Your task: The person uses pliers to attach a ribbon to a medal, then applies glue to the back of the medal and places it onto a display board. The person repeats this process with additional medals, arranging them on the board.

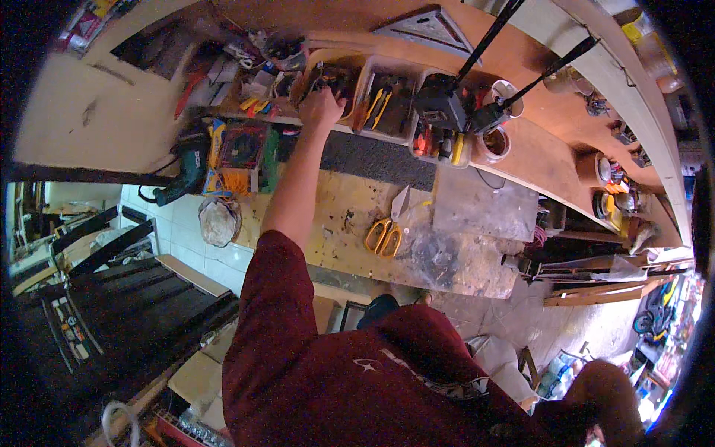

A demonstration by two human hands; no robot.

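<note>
My left arm stretches forward over the workbench. My left hand is at a bin of dark small items in the row at the back. Its thumb stands apart from the fingers, whose tips are partly lost among the dark contents; I see nothing held. To the right of it, a neighbouring bin holds yellow-and-black cutters. Scissors with yellow-orange handles lie on the worn wooden bench top, blades pointing away from me. My right hand does not show.
A metal triangular square leans at the back. Black rods with dark blocks hang over the bins. A green power tool sits left beside an orange-and-clear organizer. A grey metal plate lies on the right; jars stand behind.
</note>
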